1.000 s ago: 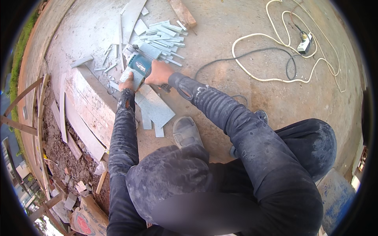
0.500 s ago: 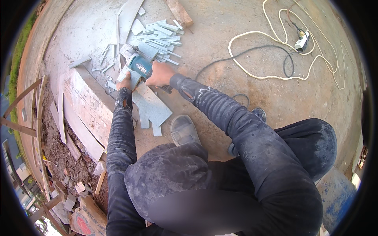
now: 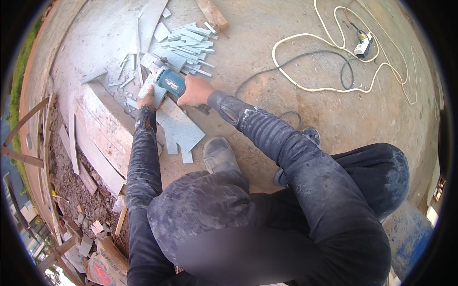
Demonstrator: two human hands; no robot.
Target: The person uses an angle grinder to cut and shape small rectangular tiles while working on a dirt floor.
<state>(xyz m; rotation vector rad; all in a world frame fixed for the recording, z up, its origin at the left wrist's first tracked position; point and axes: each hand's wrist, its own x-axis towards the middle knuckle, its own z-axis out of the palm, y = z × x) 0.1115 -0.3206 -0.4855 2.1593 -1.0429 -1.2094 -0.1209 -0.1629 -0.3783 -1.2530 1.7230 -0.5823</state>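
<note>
My right hand point(image 3: 196, 91) is wrapped round the rear of a teal handheld power cutter point(image 3: 170, 81), whose metal front end points to the upper left. Its blade is too small to make out. Beneath and beside the cutter lies a pale grey stone tile piece point(image 3: 159, 96). My left hand point(image 3: 147, 98) grips that piece at its near left side, thumb on top, close to the cutter's base. Larger tile slabs point(image 3: 183, 126) lie on the ground just nearer to me. A heap of narrow cut tile strips point(image 3: 190, 42) is spread beyond the cutter.
A white extension cord point(image 3: 305, 87) loops over the concrete at right, with a socket block point(image 3: 363, 46) and a dark cable. A wooden board point(image 3: 212, 14) lies at the far side. Rubble point(image 3: 78, 190) and wooden planks are at left. My sandalled foot point(image 3: 221, 155) is close to the slabs.
The whole view has shifted slightly. Against the ground, the cutter and my right hand have come back a little toward me and to the right. My left hand stays on the tile piece.
</note>
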